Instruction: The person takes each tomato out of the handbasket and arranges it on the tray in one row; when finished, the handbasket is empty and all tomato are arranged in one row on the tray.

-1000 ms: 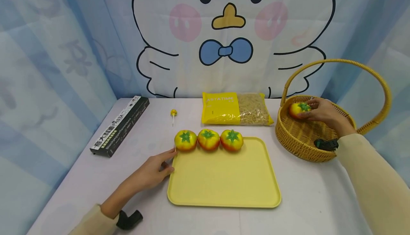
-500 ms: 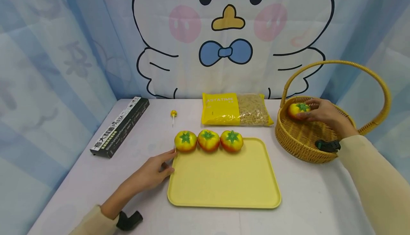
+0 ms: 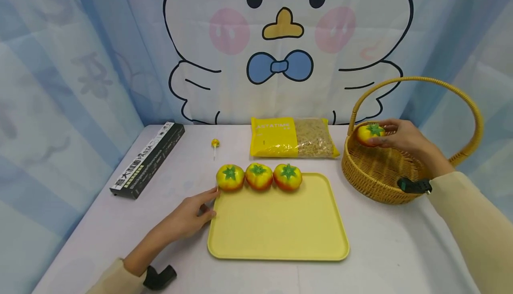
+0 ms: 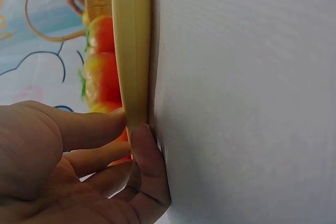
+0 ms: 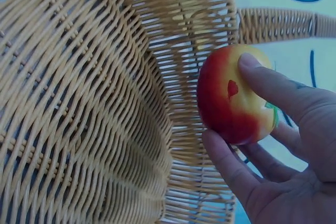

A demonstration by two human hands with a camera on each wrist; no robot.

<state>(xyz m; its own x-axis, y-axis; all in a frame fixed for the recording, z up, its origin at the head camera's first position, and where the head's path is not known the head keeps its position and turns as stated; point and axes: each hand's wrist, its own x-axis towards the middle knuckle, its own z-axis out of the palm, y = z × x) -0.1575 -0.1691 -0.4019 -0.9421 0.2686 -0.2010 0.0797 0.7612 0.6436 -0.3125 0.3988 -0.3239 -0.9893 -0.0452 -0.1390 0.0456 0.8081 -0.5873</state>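
Observation:
My right hand grips a yellow-and-red toy tomato with a green star-shaped top, up at the left rim of the wicker basket. In the right wrist view the thumb and fingers wrap the tomato beside the woven wall. My left hand pinches the left edge of a yellow tray; the left wrist view has thumb and fingers on either side of the tray's rim. Three similar tomatoes sit in a row along the tray's far edge, at its left.
Behind the tray lies a yellow bag of pasta, with a small lollipop to its left. A black pasta box lies slanted at the far left. The basket's tall handle arches over the right hand.
My right hand has raised the tomato slightly inside the basket, toward its rim. The left hand stays on the tray's edge, and the head view has shifted a little.

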